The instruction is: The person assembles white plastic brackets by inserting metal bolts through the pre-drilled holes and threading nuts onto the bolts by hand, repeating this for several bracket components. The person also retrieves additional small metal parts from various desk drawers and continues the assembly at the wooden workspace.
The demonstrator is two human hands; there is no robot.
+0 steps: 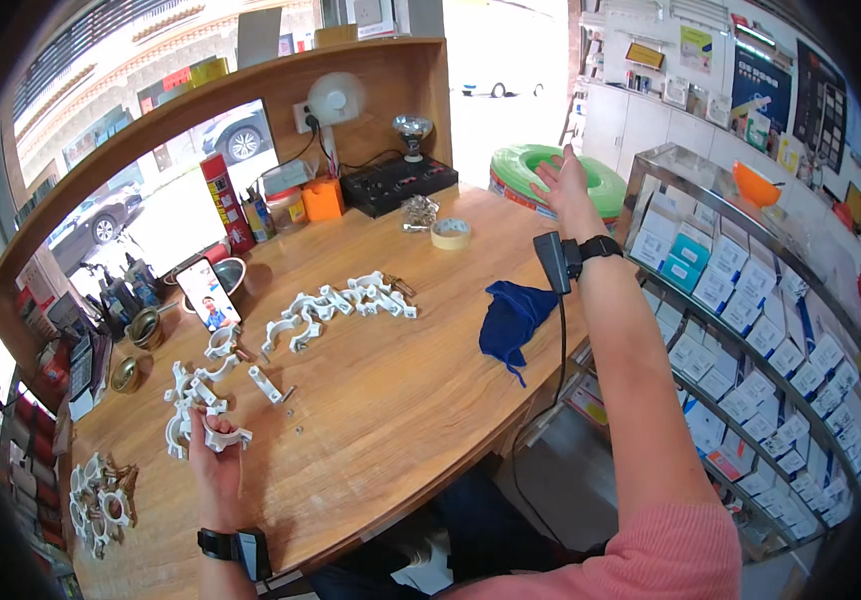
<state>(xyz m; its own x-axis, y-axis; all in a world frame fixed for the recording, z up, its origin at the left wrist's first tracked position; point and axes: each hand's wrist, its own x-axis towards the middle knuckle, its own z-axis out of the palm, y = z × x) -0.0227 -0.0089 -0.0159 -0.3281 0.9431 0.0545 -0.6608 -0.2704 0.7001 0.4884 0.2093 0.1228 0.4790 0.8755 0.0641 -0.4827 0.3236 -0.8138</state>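
My left hand [215, 468] is closed on a white pipe clamp [231, 438] at the left of the wooden table [381, 400]. Beside and beyond it lie more white pipe clamps [191, 385], heaped close together. A separate clamp half [266, 384] rests to the right, near a few small screws and nuts. Farther back, a row of white clamps [341, 300] curves across the table. My right arm stretches out past the table's right side. Its hand [569, 188] is open, fingers spread and palm bare, in front of a green coil [606, 185]. Whether it touches the coil I cannot tell.
A blue cloth pouch [513, 322] lies near the right edge. Tape [451, 234], a black box [399, 186] and an orange holder [324, 199] stand at the back. A phone [208, 294] leans against a bowl. A glass cabinet [751, 270] with boxes flanks the right.
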